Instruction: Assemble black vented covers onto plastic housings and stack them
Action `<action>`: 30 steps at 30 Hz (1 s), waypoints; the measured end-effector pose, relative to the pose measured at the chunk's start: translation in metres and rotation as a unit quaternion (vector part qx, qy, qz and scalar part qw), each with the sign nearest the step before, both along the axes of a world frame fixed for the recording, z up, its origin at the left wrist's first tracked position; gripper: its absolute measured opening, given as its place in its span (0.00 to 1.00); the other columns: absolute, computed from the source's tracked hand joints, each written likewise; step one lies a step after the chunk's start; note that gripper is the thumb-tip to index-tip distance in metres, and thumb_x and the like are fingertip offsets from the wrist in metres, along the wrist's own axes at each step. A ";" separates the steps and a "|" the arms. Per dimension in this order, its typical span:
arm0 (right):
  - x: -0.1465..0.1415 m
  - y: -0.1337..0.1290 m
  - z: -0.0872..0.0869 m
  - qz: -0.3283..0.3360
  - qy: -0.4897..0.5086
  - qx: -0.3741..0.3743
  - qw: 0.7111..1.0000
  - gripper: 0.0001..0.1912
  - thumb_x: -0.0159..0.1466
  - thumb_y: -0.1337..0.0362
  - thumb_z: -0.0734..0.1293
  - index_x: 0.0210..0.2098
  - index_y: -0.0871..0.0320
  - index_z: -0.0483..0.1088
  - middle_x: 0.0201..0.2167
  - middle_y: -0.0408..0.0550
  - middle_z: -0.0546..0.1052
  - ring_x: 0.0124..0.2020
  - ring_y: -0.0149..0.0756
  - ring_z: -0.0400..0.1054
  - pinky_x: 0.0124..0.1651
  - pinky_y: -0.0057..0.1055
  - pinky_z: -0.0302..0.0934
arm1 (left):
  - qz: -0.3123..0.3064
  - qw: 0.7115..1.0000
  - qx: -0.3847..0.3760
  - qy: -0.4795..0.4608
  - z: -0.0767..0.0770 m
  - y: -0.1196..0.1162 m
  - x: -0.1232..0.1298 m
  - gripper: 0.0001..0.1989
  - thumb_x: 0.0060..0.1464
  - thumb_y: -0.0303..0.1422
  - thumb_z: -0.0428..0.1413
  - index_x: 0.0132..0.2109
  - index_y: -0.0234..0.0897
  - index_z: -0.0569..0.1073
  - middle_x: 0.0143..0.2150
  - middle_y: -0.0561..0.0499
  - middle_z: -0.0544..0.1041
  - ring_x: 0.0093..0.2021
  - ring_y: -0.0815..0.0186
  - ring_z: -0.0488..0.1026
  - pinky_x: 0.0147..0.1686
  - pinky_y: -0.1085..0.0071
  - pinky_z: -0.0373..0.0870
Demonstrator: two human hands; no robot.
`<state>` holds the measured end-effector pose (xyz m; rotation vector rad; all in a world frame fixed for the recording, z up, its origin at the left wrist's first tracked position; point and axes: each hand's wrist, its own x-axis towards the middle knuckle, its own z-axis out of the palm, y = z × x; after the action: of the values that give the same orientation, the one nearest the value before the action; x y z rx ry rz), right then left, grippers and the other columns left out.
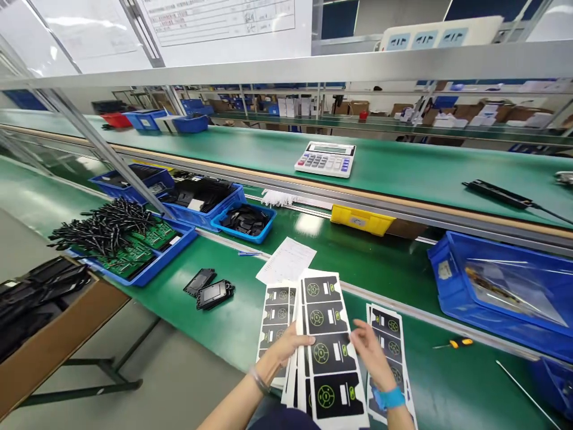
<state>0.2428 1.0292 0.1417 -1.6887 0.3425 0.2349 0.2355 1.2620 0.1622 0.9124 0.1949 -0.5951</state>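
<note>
A stack of white sheets with black printed label panels [333, 346] is held by my left hand [289, 346], the thumb lying on top of the left edge. My right hand [369, 352] is at the stack's right edge, its fingers bent and partly apart; whether they pinch a sheet is too small to tell. More label sheets lie on the green bench to the left [272, 325] and, partly under my right forearm, to the right [394, 340]. A white paper [286, 261] lies behind the stack.
Two black plastic housings [215, 294] lie left on the bench. Blue bins [179, 242] hold circuit boards and black parts. A screwdriver [461, 343], a metal rod [523, 391] and a large blue bin [452, 275] are right. A calculator [326, 159] sits on the shelf.
</note>
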 end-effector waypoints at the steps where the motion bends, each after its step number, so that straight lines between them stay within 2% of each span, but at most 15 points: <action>1: -0.004 0.014 0.013 0.027 0.000 0.041 0.999 0.32 0.46 0.47 0.74 0.46 0.56 0.68 0.42 0.54 0.77 0.43 0.51 0.71 0.49 0.46 0.65 | -0.010 1.000 -0.017 -0.008 0.003 -0.002 0.000 0.32 0.38 0.29 0.66 0.53 0.36 0.70 0.34 0.49 0.79 0.32 0.63 0.75 0.35 0.67 0.71; 2: -0.009 0.025 0.023 0.035 0.004 0.069 0.997 0.30 0.46 0.50 0.75 0.44 0.56 0.70 0.42 0.52 0.78 0.43 0.50 0.72 0.49 0.44 0.65 | -0.016 0.999 -0.036 -0.007 0.006 -0.003 -0.001 0.30 0.39 0.30 0.66 0.52 0.36 0.71 0.36 0.48 0.79 0.34 0.61 0.76 0.37 0.65 0.71; 4: -0.018 0.036 0.034 -0.001 0.009 0.099 0.995 0.28 0.46 0.52 0.76 0.44 0.56 0.72 0.42 0.50 0.79 0.45 0.49 0.72 0.51 0.43 0.65 | -0.016 0.997 -0.068 0.023 0.009 -0.005 -0.002 0.28 0.37 0.31 0.65 0.49 0.35 0.72 0.36 0.47 0.80 0.36 0.59 0.76 0.37 0.64 0.72; 7: -0.028 0.032 0.036 -0.063 0.040 0.128 0.989 0.33 0.44 0.51 0.77 0.46 0.57 0.72 0.38 0.50 0.80 0.44 0.51 0.73 0.52 0.46 0.66 | -0.004 0.994 -0.089 0.070 0.009 -0.005 -0.005 0.29 0.28 0.27 0.61 0.45 0.35 0.74 0.35 0.47 0.80 0.36 0.57 0.77 0.35 0.64 0.72; 10: -0.033 0.024 0.036 -0.093 0.053 0.146 0.983 0.34 0.42 0.53 0.79 0.46 0.58 0.73 0.38 0.49 0.81 0.44 0.52 0.73 0.51 0.46 0.67 | 0.004 0.996 -0.068 0.061 0.010 -0.004 -0.007 0.30 0.24 0.21 0.59 0.43 0.35 0.75 0.34 0.50 0.80 0.35 0.58 0.77 0.33 0.67 0.71; 13: -0.039 0.021 0.040 -0.119 0.058 0.173 0.976 0.33 0.41 0.55 0.79 0.45 0.56 0.73 0.38 0.48 0.81 0.43 0.52 0.74 0.51 0.47 0.68 | -0.003 0.999 -0.021 0.025 0.016 -0.005 -0.007 0.29 0.26 0.19 0.62 0.43 0.36 0.75 0.36 0.50 0.81 0.34 0.61 0.76 0.32 0.69 0.70; 16: -0.047 0.019 0.043 -0.129 0.068 0.220 0.965 0.31 0.42 0.56 0.79 0.45 0.55 0.74 0.38 0.47 0.81 0.45 0.53 0.73 0.52 0.48 0.68 | -0.008 1.000 0.010 0.011 0.023 -0.007 -0.007 0.29 0.27 0.21 0.66 0.44 0.35 0.74 0.35 0.49 0.81 0.33 0.63 0.76 0.32 0.69 0.71; 19: -0.055 0.014 0.045 -0.143 0.063 0.241 0.958 0.28 0.45 0.56 0.78 0.45 0.55 0.74 0.40 0.47 0.81 0.49 0.51 0.71 0.56 0.46 0.66 | -0.027 0.999 -0.005 0.029 0.027 -0.008 -0.007 0.28 0.28 0.25 0.66 0.44 0.34 0.74 0.32 0.50 0.80 0.30 0.63 0.75 0.32 0.67 0.72; 21: -0.059 0.009 0.047 -0.149 0.065 0.239 0.957 0.28 0.46 0.55 0.78 0.45 0.55 0.74 0.40 0.47 0.81 0.49 0.52 0.72 0.55 0.47 0.66 | -0.039 0.999 -0.017 0.026 0.030 -0.008 -0.007 0.27 0.29 0.25 0.65 0.44 0.34 0.74 0.32 0.51 0.79 0.30 0.63 0.75 0.33 0.66 0.73; 25: -0.064 0.004 0.052 -0.166 0.068 0.246 0.952 0.33 0.45 0.55 0.78 0.49 0.54 0.72 0.42 0.48 0.80 0.48 0.53 0.72 0.50 0.48 0.70 | -0.022 1.000 0.004 0.012 0.034 -0.008 -0.007 0.27 0.28 0.25 0.66 0.42 0.35 0.74 0.32 0.52 0.79 0.32 0.63 0.75 0.33 0.67 0.71; 30: -0.069 0.007 0.057 -0.199 0.088 0.267 0.939 0.43 0.45 0.54 0.79 0.57 0.56 0.66 0.44 0.50 0.79 0.50 0.53 0.70 0.50 0.48 0.70 | -0.026 0.998 0.030 -0.040 0.037 -0.010 -0.007 0.30 0.28 0.28 0.70 0.45 0.35 0.73 0.34 0.53 0.78 0.38 0.63 0.74 0.42 0.66 0.70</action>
<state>0.1735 1.0366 0.1990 -1.0363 0.6791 0.1580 0.2286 1.2523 0.1991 1.0010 0.1181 -0.6031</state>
